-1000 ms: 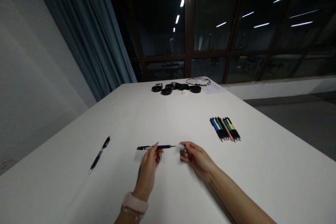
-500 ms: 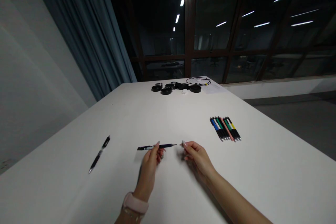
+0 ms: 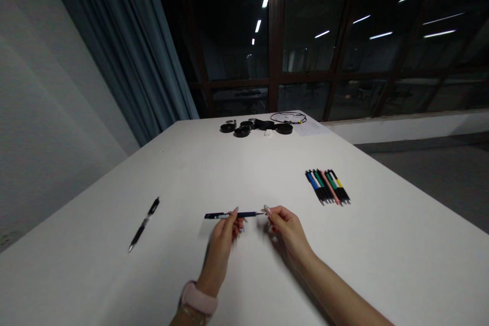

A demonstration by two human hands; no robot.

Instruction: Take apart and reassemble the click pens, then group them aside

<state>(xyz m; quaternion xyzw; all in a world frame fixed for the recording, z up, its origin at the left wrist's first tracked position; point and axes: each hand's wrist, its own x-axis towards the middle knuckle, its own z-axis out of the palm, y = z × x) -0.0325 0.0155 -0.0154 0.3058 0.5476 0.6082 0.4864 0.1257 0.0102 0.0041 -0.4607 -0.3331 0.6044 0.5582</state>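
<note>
My left hand pinches a dark blue pen at its middle and holds it level just above the white table. My right hand is closed in a pinch at the pen's right tip, fingers on a small piece there that I cannot make out. A pink watch band sits on my left wrist.
A black pen lies alone on the table to the left. A row of several coloured pens lies to the right. Black round items and a cable sit at the far end, by dark windows and a blue curtain.
The hands have come together: the pen shifted a little to the right and my right hand's fingertips now meet its tip, where a gap showed before.
</note>
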